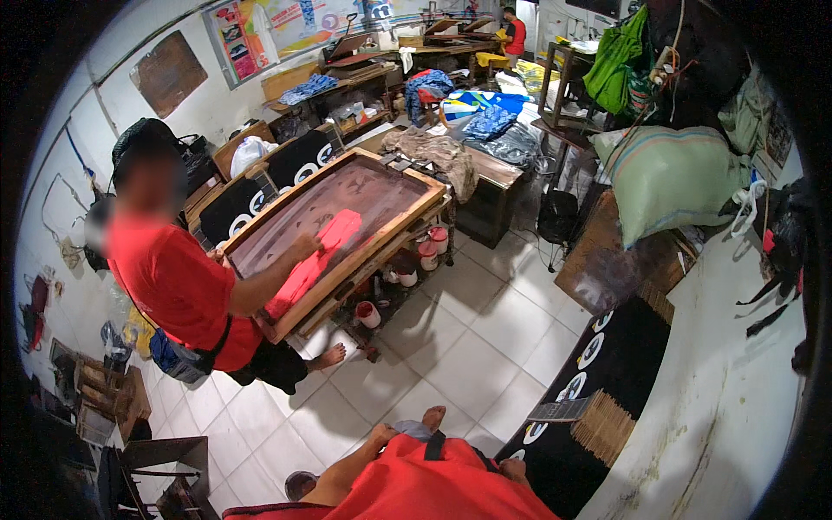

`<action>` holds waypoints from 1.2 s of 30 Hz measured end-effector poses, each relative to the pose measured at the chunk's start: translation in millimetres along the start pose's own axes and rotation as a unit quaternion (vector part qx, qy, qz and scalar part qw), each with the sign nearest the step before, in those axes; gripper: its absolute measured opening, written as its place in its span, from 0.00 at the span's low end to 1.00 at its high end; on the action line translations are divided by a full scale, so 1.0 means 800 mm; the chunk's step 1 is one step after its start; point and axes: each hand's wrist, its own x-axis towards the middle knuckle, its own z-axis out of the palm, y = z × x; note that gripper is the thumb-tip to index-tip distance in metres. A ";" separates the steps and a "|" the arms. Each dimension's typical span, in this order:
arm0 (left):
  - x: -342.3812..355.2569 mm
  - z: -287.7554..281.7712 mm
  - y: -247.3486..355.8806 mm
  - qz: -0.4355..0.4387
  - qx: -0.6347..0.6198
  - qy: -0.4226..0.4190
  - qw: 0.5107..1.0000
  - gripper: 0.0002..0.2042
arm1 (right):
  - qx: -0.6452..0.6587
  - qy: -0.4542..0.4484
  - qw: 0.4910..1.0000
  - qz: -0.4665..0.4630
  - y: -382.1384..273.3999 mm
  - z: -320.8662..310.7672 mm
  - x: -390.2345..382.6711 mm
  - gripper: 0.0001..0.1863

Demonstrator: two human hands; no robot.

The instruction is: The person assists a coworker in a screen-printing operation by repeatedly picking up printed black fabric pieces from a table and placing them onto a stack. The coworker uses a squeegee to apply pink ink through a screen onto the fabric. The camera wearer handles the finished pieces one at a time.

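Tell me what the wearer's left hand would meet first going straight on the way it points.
Probably the grey cloth just beside the left hand, with the bare foot beyond; depth is unclear, so it might pass above both.

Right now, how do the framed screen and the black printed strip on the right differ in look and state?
The framed screen is bordered in pale wood; the black printed strip shows no such border. The screen carries a bright red patch, whereas the strip has a row of white rounded prints. A co-worker's hand is over the screen, while the strip lies near the person's right hand. Both have dark surfaces.
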 end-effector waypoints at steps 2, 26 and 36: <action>0.014 0.004 -0.025 0.081 0.022 0.017 0.996 0.18 | -0.099 0.005 0.995 -0.033 0.006 0.020 0.016 0.09; 0.142 -0.492 -0.074 -0.111 -0.646 0.449 0.607 0.05 | 0.526 -0.047 0.823 -0.207 -0.486 -0.395 0.350 0.16; 0.017 -0.549 0.023 -0.017 -0.547 0.404 0.733 0.07 | 0.879 -0.207 0.353 -0.245 -0.676 -0.547 0.477 0.13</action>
